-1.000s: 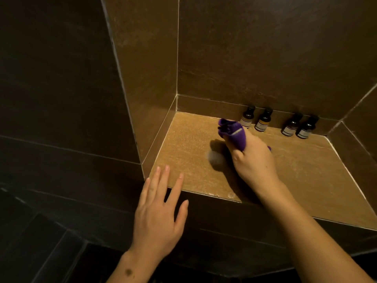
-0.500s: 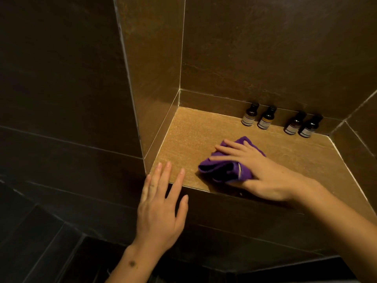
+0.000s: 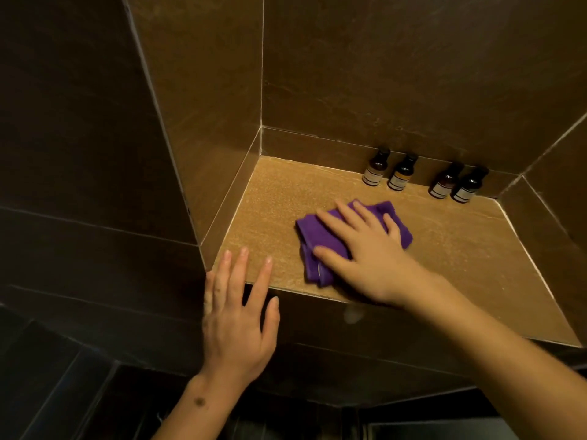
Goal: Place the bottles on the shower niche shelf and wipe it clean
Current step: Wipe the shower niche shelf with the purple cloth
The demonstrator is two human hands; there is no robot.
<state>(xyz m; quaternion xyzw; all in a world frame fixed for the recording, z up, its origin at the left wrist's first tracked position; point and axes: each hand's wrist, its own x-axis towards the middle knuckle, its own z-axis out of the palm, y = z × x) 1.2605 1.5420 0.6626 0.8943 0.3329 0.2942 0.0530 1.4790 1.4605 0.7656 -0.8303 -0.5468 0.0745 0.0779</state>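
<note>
Dark brown tiles with pale grout lines cover the shower walls [image 3: 79,138], and a recessed niche is cut into them, lit warmer than the rest. Its shelf [image 3: 460,249] is a tan, speckled stone surface with a front edge running from lower left toward the right.

Four small dark bottles stand upright along the far edge of the shelf, against the back wall, in two pairs. The first bottle [image 3: 375,167] and second bottle [image 3: 401,172] stand just beside each other; a gap separates them from the third bottle [image 3: 444,181] and fourth bottle [image 3: 469,185], which stand close enough that they seem to touch. Each has a dark cap and a pale label low on its body; the second label looks more yellowish. The print is too small to read, and the dark glass hides what is inside.

A purple cloth [image 3: 320,236], bunched and folded, lies on the shelf near its front edge, left of middle. The right hand [image 3: 365,249] lies flat on top of it, fingers spread and nearly straight, pressing it to the stone rather than clutching it.

The left hand [image 3: 236,322] is open and holds nothing, its straight fingers reaching the front left corner of the shelf, its palm over the dark tile below.
</note>
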